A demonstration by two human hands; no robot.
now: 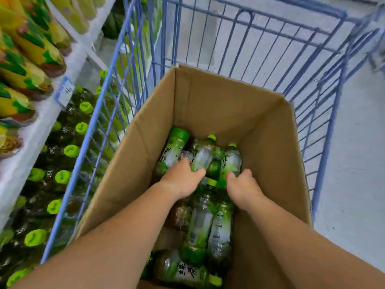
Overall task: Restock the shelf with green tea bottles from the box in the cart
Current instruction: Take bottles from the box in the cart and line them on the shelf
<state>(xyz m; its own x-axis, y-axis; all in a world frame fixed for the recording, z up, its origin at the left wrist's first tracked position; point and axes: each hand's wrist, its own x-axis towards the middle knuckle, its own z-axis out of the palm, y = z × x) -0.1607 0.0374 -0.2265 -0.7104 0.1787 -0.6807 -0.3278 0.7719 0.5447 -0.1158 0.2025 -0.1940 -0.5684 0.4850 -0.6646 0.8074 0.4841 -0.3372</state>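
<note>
An open cardboard box [218, 105] sits inside a blue wire cart [270, 38]. Several green tea bottles with lime caps lie on their sides at its bottom. Both my arms reach down into the box. My left hand [182, 177] curls over one lying green tea bottle [202, 155], fingers wrapped on its body. My right hand [242, 187] closes on a neighbouring green tea bottle [230, 161]; its fingertips are hidden behind that bottle. On the left, the lower shelf [37, 130] holds several upright green tea bottles [71, 151], seen from above.
The white shelf board above carries yellow and green packaged bottles [31, 46]. A blue price tag [64, 91] hangs on its edge. The cart's left wire wall [100, 105] stands between the box and the shelf. Pale floor [354, 153] lies to the right.
</note>
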